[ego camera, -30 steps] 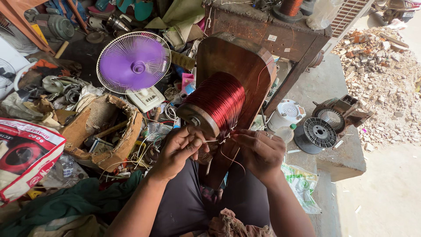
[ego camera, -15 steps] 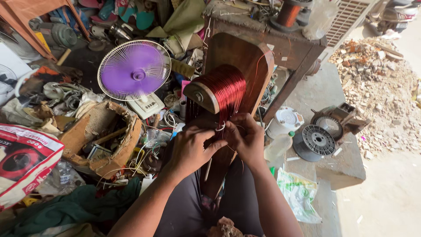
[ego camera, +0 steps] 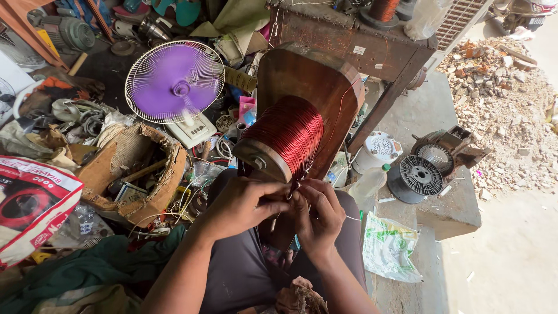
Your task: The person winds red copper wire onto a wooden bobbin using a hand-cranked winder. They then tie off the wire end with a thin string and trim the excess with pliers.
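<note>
A purple fan (ego camera: 174, 83) spins beside a torn cardboard box (ego camera: 136, 174). A black reel (ego camera: 416, 178) lies near rubble (ego camera: 500, 99). A plastic bag (ego camera: 388, 247) lies below it.

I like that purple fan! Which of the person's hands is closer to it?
Left. The left hand sits below and right of the purple fan; the right hand is farther right, past the red wire spool.

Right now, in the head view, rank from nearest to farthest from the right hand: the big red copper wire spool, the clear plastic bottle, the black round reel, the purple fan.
1. Big red copper wire spool, just above the right hand, nearly touching.
2. Clear plastic bottle, close on its right.
3. Black round reel, farther right on the concrete ledge.
4. Purple fan, far up and left, past the left hand.
</note>
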